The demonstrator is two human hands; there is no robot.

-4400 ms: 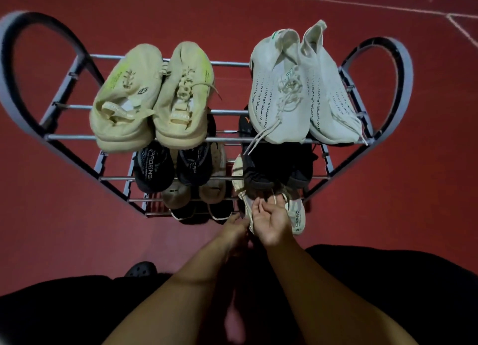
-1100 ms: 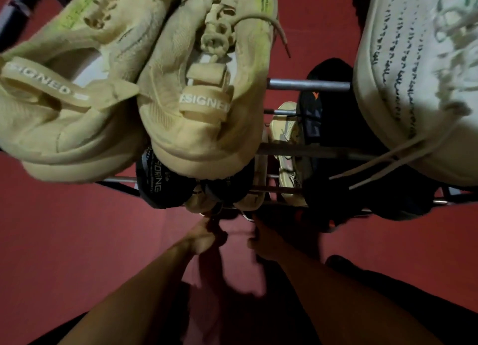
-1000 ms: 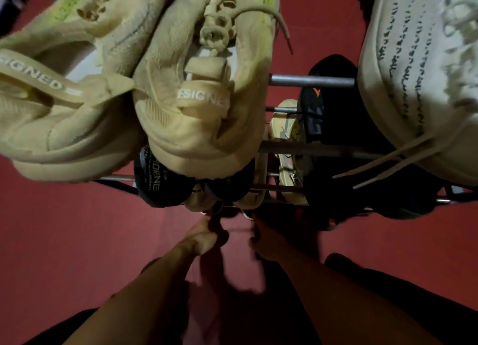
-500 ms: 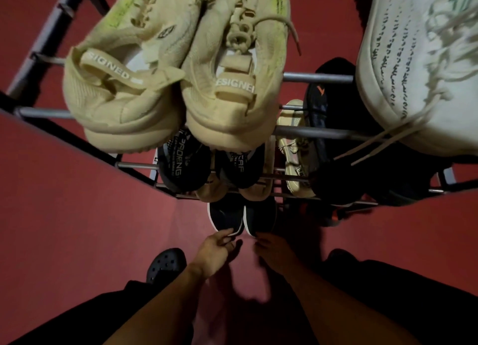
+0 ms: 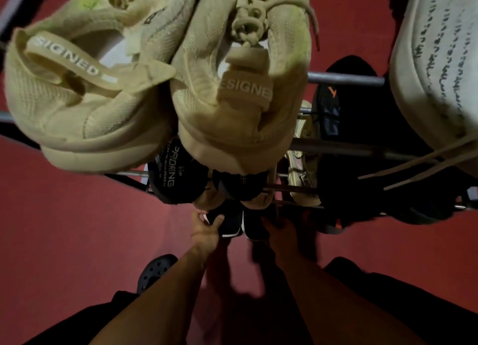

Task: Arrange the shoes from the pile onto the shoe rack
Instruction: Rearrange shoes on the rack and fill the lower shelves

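My left hand (image 5: 205,232) gripped the heel of the left black shoe (image 5: 229,223), thumb over its white-edged collar, fingers curled round the outer side. My right hand (image 5: 280,232) lay at the heel of the right black shoe (image 5: 254,227), but shadow hid the fingers; I could not tell whether they held it or only touched. Both shoes sat side by side at the lowest level of the rack (image 5: 344,79), heels toward me, toes under the tiers above. Over them hung tan toes and the dark pair (image 5: 178,175) marked with white lettering; higher up, the beige pair (image 5: 160,86) filled the top tier, the white pair (image 5: 439,68) to its right, more dark shoes beneath that. A black clog (image 5: 155,269) showed on the red floor (image 5: 64,228) by my left arm. Risks, as I judged them: pushing unevenly would skew the pair; lifting my hands could knock the heels overhanging the bars above; the white laces (image 5: 413,163) dangled low enough to snag.
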